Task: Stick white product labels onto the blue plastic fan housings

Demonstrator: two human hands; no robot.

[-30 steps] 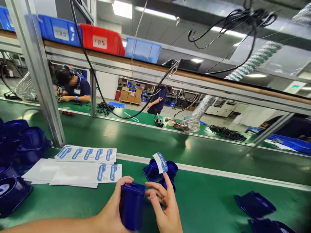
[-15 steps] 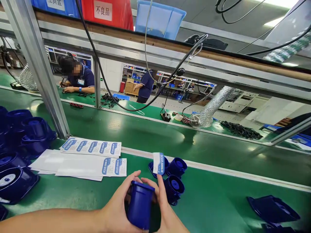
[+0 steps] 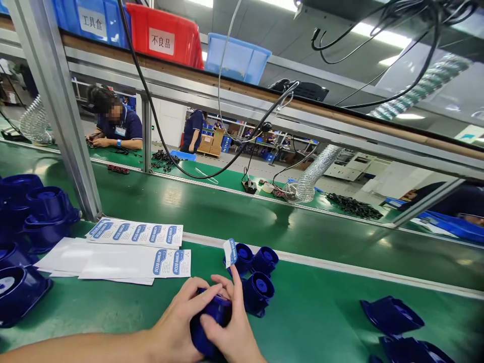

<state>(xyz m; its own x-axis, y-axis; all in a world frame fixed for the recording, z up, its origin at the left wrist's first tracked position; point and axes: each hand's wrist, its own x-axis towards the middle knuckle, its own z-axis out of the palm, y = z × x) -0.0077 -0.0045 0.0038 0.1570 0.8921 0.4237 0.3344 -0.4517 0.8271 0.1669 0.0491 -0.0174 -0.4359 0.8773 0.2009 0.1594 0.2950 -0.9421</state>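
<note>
Between my two hands is a dark blue plastic housing [image 3: 202, 330], held above the green bench. My left hand [image 3: 181, 315] wraps round its left side, the thumb lying over its top. My right hand [image 3: 236, 322] grips the other side with the thumb across the front. On the raised right index fingertip hangs a small white-and-blue printed label [image 3: 229, 253], sticking up off the finger. Just beyond the hands stand several more blue housings [image 3: 258, 290]. To the left lie label sheets [image 3: 134, 233], some labels still on them, with partly bare backing [image 3: 113, 264].
Stacked blue housings [image 3: 47, 217] crowd the left edge; more blue parts [image 3: 393, 313] lie at the right. A metal post [image 3: 71, 111] rises at the left. Above runs a shelf with a red bin [image 3: 162, 35] and hanging black cable [image 3: 159, 126]. A co-worker [image 3: 121, 121] sits across the bench.
The housing has turned and tilted in my hands, and my right thumb has come round onto its front. The label stays on my index finger. The camera view has tipped upward slightly.
</note>
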